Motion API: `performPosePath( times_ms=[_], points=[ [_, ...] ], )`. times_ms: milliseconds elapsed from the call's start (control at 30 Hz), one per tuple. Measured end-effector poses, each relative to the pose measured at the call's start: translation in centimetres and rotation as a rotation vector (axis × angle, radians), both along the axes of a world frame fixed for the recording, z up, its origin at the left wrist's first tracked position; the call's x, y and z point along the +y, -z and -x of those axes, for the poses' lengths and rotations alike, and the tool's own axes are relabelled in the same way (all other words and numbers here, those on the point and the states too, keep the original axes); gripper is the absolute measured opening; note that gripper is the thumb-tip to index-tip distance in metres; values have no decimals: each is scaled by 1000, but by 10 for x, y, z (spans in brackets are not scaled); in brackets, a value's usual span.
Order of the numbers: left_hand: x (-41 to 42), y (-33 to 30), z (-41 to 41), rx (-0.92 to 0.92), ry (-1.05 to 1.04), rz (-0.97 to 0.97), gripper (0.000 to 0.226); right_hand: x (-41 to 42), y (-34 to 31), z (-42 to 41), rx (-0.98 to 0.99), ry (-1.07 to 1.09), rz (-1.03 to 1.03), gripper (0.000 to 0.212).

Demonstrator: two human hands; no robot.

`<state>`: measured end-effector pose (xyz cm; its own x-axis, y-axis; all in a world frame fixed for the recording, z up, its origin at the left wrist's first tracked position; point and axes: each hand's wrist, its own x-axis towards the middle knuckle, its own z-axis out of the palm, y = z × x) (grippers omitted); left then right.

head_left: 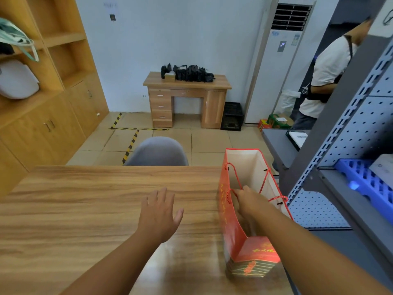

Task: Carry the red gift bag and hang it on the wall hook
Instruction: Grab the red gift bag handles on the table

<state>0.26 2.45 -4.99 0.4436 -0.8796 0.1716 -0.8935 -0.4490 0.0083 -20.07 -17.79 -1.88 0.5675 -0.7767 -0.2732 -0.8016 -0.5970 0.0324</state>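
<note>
The red bag (231, 235) stands upright at the right edge of the table (85, 209), near its front right corner, mouth open to show the pale lining. Its red cord handles (235, 175) droop over the rim. The right hand (248, 201) reaches into the mouth from above, fingers curled at the near-side cord by the left wall; whether they have pinched it shut, I cannot tell from here. The left hand (159, 211) hovers flat over the middle of the table, fingers spread wide, holding nothing, well apart from the bag.

Past the far edge of the table sits a grey chair (157, 152). A grey rack (344, 145) with pegboard backing rises just beside the bag on the right. Against the far wall is a wooden desk (187, 99), and another person in a white shirt (325, 75) stands beyond the rack.
</note>
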Motion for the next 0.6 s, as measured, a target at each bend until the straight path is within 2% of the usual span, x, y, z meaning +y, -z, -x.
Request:
performPosePath(
  times_ms=[133,333,367,467,600],
  points=[
    [-6,-12,7,-9,27,36,67,-1,-32,1,76,-3,31,26],
    [-19,-41,17,-59,56,56,73,-4,-128,0,88,6,175,7],
    [-22,-46,20,-60,61,65,74,-5,-141,-2,59,18,203,10],
    [-33,-60,27,-76,78,74,75,-9,-168,-12,-32,21,189,36],
    [-50,-83,44,26,111,180,74,-3,-185,-33,-137,9,153,40]
  ],
)
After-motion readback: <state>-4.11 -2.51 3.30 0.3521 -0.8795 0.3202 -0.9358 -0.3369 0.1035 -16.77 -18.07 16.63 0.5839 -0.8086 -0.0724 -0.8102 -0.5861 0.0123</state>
